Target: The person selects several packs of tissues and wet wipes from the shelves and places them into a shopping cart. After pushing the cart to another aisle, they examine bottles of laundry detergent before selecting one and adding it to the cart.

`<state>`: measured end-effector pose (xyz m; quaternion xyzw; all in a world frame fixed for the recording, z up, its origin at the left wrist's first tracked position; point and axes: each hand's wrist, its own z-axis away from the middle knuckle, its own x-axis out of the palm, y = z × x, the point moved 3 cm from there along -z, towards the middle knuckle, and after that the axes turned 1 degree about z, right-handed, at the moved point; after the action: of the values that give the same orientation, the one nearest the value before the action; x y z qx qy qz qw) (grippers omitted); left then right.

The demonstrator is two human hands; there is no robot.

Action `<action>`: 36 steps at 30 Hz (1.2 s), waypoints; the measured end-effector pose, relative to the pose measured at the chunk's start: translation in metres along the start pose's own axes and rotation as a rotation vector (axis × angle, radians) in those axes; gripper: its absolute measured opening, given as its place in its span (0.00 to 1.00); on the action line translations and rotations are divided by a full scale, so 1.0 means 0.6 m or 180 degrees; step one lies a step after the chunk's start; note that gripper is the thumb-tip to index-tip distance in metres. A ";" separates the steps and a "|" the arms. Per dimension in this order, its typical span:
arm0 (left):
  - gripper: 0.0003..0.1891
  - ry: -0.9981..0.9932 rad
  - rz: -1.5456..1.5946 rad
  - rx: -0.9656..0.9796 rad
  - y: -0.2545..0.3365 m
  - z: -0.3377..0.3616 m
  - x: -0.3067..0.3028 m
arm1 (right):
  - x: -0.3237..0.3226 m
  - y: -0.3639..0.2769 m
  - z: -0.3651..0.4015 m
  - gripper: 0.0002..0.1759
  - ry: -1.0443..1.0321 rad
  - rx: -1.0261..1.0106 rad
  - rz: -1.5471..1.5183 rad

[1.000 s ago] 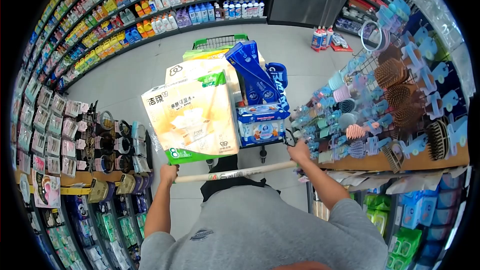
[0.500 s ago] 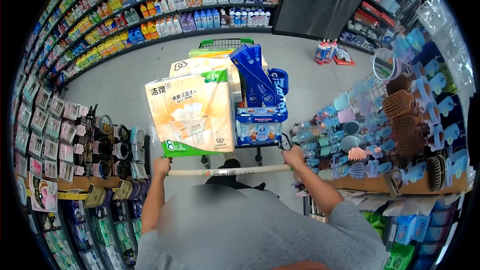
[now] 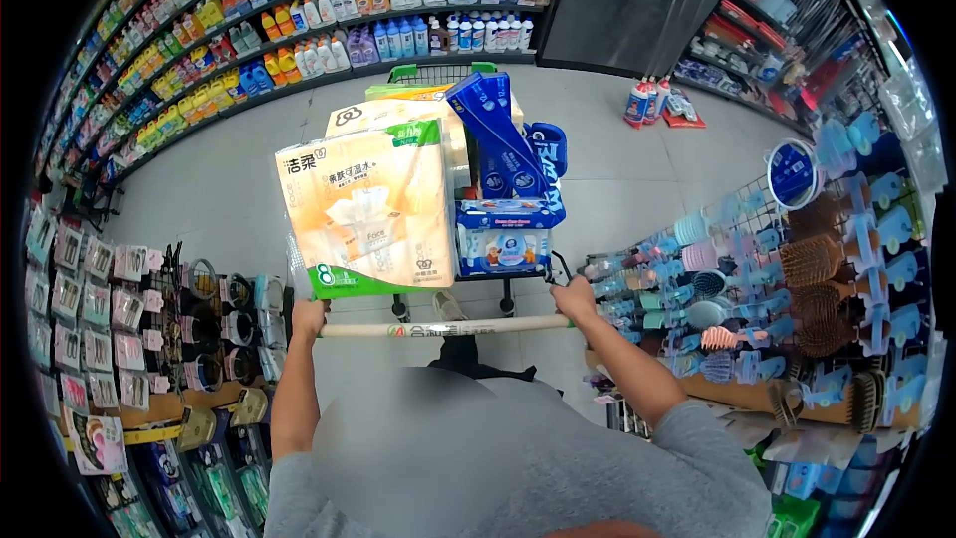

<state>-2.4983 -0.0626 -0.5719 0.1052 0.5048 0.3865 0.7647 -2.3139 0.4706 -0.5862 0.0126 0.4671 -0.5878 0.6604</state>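
Both ends of a shopping cart's pale handlebar (image 3: 448,328) are gripped: my left hand (image 3: 309,318) is closed round the left end, my right hand (image 3: 575,301) round the right end. Ahead of the bar, a large cream-and-orange pack of tissues (image 3: 363,209) with a green lower edge leans toward me on the cart's left. Beside it sits a blue pack of wipes (image 3: 505,242). Further packs rise behind, among them a tall dark-blue package (image 3: 498,134) tilted to one side. The loaded goods hide most of the cart basket; its green front rim (image 3: 438,70) shows.
Shelves of cleaning bottles (image 3: 398,40) curve across the far side and left. Racks of hairbrushes (image 3: 812,259) stand close on my right, with small hanging packets (image 3: 129,304) on my left. Grey floor tiles (image 3: 647,174) lie beyond the cart; bottles (image 3: 642,105) stand by a dark panel.
The cart and both hands have shifted slightly left and up in view. The side racks have slid nearer and lower as I move forward. Both hands keep their grip.
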 end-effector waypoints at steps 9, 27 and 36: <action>0.19 0.0057 -0.0404 0.0157 0.074 -0.075 -0.002 | -0.018 -0.098 -0.070 0.22 0.0109 0.0088 0.0430; 0.18 -0.0183 0.0109 0.0040 0.175 -0.179 -0.025 | -0.031 -0.248 -0.164 0.21 0.0112 0.0094 0.0654; 0.17 -0.0028 -0.0231 0.0020 0.180 -0.208 -0.032 | -0.025 -0.290 -0.224 0.24 0.0113 0.0005 0.0899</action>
<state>-2.6610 -0.0315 -0.5574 0.0910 0.5062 0.3565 0.7800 -2.5301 0.5042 -0.5597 0.0891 0.4718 -0.4891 0.7282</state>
